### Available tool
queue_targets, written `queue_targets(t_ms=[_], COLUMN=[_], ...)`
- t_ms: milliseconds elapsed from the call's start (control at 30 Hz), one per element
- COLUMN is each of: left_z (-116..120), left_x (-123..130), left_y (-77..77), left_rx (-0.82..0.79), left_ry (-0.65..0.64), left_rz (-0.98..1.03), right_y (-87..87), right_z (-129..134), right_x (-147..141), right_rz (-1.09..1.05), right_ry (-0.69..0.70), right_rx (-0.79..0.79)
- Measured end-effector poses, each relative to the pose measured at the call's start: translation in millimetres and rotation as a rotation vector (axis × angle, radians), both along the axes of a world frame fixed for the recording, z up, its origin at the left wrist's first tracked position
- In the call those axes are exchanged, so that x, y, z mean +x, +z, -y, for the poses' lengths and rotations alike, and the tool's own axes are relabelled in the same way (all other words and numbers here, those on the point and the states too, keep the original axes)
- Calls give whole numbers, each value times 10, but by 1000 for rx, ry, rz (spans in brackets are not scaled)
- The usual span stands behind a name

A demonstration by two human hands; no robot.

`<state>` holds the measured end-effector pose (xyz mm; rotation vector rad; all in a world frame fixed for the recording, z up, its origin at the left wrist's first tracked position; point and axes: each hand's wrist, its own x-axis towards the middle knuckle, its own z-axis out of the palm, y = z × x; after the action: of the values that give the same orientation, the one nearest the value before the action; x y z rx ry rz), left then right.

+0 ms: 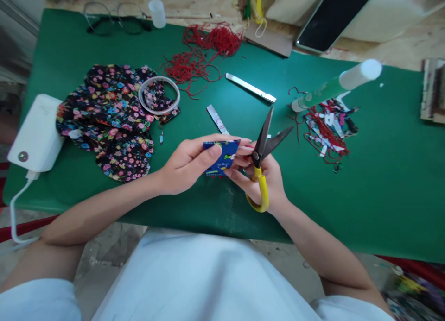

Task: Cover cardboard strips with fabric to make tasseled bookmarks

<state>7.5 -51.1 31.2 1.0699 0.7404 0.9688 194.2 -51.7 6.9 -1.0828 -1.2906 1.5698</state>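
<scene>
My left hand point(186, 166) pinches a small blue printed piece of cloth point(226, 160), thumb on top and fingers behind it. Yellow-handled scissors point(259, 175) hang on my right hand point(276, 182), their dark blades spread apart and pointing away from me. The thumb and fingertips of that same hand also touch the right edge of the cloth. Nothing lies between the blades. Just beyond my left fingers, a narrow pale printed strip point(216, 119) rests on the green table mat point(194, 210).
Black floral fabric point(107, 112) lies at left with a clear tape roll point(139, 96) on it, beside a white power bank point(36, 133). Red cords point(187, 68), metal tweezers point(250, 87) and glasses point(114, 17) lie farther back. Right are a green-and-white tube point(327, 91), scraps point(328, 131) and a phone point(333, 17).
</scene>
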Motion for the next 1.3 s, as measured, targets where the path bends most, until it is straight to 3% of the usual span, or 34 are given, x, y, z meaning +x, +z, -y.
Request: queue_targets(t_ms=[167, 433, 500, 667, 767, 933, 1133, 1300], left_z=[-8, -27, -20, 1, -11, -26, -51, -112], left_x=[1, -25, -31, -7, 20, 23, 0, -26], left_y=[13, 59, 62, 73, 89, 52, -28, -22], left_rx=[75, 342, 283, -20, -104, -240, -414, -477], left_ry=[20, 189, 162, -95, -196, -242, -258, -366], left_rz=[-27, -352, -375, -303, -332, -312, -51, 80], right_y=[-53, 31, 69, 120, 123, 122, 99, 29], right_z=[-4, 32, 33, -19, -42, -71, -146, -150], right_x=[5, 31, 37, 19, 5, 16, 22, 52], right_rz=[6, 95, 67, -10, -7, 48, -9, -97], right_ry=[1, 39, 46, -6, -35, -34, -82, -74], right_rx=[31, 61, 41, 69, 54, -20, -60, -87])
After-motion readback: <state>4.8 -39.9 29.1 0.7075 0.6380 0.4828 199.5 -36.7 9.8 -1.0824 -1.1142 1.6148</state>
